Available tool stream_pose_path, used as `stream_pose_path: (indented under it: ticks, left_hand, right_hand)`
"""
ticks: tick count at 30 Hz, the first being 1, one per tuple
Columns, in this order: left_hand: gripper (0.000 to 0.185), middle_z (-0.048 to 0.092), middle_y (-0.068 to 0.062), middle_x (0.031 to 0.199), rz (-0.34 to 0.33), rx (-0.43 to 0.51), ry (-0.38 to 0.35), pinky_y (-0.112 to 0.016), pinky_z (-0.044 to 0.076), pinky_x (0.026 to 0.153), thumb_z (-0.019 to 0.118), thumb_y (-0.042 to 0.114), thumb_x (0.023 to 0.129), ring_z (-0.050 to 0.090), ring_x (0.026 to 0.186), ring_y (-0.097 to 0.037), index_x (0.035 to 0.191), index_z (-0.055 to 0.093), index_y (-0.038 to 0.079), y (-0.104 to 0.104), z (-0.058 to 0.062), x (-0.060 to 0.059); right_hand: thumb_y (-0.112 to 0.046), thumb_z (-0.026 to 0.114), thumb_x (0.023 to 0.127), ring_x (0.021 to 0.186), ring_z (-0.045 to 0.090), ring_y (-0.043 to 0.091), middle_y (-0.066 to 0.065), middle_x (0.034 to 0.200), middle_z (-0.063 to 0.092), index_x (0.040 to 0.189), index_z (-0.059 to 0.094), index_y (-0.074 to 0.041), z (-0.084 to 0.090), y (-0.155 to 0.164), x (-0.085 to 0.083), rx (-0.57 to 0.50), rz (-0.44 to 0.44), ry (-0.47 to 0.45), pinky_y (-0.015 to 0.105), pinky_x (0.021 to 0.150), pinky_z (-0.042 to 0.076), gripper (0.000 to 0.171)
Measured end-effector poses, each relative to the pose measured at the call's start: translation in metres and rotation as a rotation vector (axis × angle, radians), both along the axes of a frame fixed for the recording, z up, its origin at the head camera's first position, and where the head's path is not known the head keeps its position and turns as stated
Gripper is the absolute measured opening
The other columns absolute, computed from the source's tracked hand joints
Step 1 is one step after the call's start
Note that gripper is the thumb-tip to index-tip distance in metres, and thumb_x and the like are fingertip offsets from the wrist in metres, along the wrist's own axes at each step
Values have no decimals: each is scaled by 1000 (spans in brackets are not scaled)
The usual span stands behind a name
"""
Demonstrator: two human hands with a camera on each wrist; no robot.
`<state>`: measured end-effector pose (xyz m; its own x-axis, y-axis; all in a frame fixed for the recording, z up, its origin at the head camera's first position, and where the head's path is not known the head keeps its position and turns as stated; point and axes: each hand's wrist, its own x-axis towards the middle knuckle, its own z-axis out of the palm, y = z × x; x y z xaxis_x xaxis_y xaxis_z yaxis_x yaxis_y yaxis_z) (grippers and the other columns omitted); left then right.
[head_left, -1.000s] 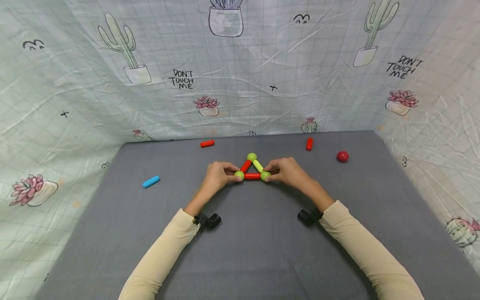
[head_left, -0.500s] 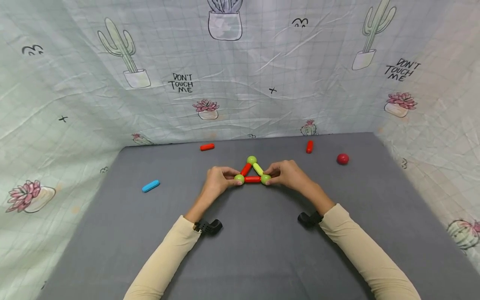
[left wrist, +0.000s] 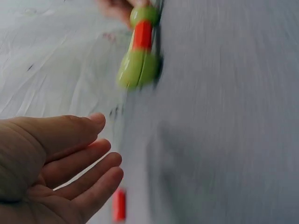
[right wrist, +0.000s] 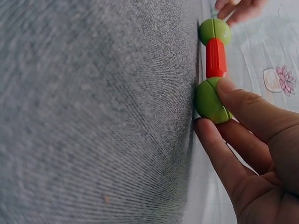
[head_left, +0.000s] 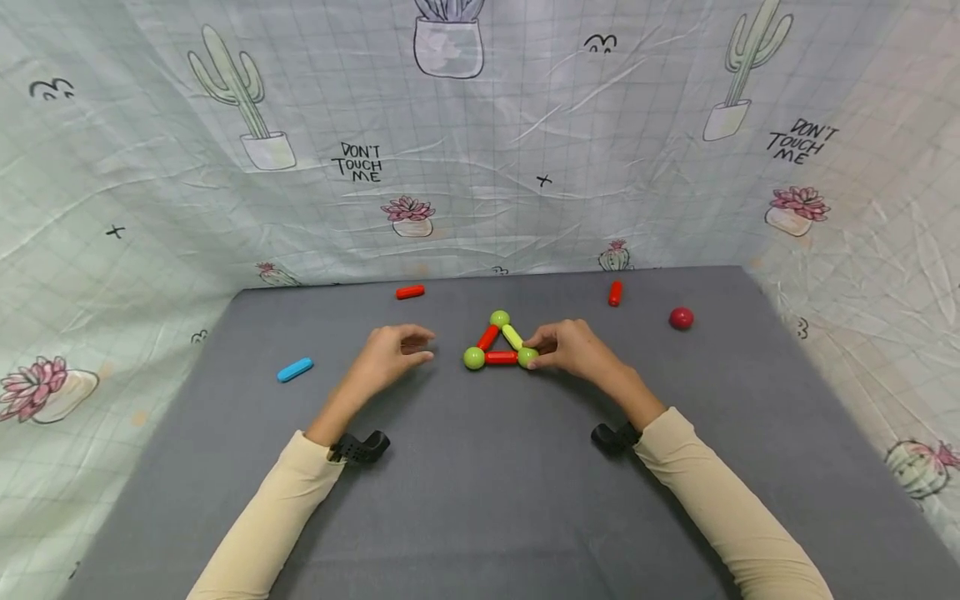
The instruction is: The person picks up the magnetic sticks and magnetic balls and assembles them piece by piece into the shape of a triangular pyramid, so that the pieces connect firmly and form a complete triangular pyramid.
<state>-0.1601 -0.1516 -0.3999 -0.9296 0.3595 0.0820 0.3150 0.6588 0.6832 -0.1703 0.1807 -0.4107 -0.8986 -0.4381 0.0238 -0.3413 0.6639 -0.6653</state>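
Printed backdrop cloth [head_left: 480, 208]: "DON'T TOUCH ME" beyond the left hand [head_left: 386, 357]; same words up right of the right hand [head_left: 573, 348].

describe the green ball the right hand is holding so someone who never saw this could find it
On the grey mat, near the middle, lies a small triangle of three sticks joined by green balls. The green ball is its near right corner, pinched by the right hand. The other two green balls are untouched, and the loose ball farther right is red.

Cactus-print cloth [head_left: 480, 167] walls a grey table [head_left: 480, 500]
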Motion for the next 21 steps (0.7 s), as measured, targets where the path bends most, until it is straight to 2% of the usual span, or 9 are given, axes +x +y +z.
stream_pose_path:
  ticks: [7, 9, 15, 21]
  left_hand:
    - [37, 65, -24, 130, 64, -162, 62, -52, 53, 98, 72, 6, 94, 63, 118, -44, 130, 66, -3, -69, 23, 10]
    - [38, 65, -24, 130, 91, -190, 75, -54, 52, 98, 72, 5, 94, 63, 118, -46, 131, 66, -3, -86, 26, 14]
    - [36, 67, -23, 127, 150, -238, 104, -58, 52, 96, 72, 5, 94, 62, 117, -48, 129, 68, -1, -133, 27, 28]
    - [35, 68, -24, 125, 210, -253, 83, -60, 51, 94, 72, 9, 95, 61, 118, -49, 129, 67, -1, -159, 22, 32]
  right_hand:
    - [-14, 87, 81, 95, 75, 19, 8, 105, 78, 113, 78, -6, 1, 1, -1, -7, -1, -9, 29, 76, 61, 34]
    - [-14, 87, 81, 95, 75, 19, 8, 105, 78, 113, 78, -6, 1, 1, 0, -5, -10, -14, 30, 77, 60, 35]
    - [-15, 87, 80, 94, 75, 18, 8, 105, 78, 113, 78, -6, -1, 1, 0, -14, -11, -21, 29, 76, 60, 35]
    - [-14, 87, 80, 94, 75, 18, 8, 104, 78, 112, 79, -6, 0, 0, -2, -25, 1, -13, 29, 76, 61, 34]
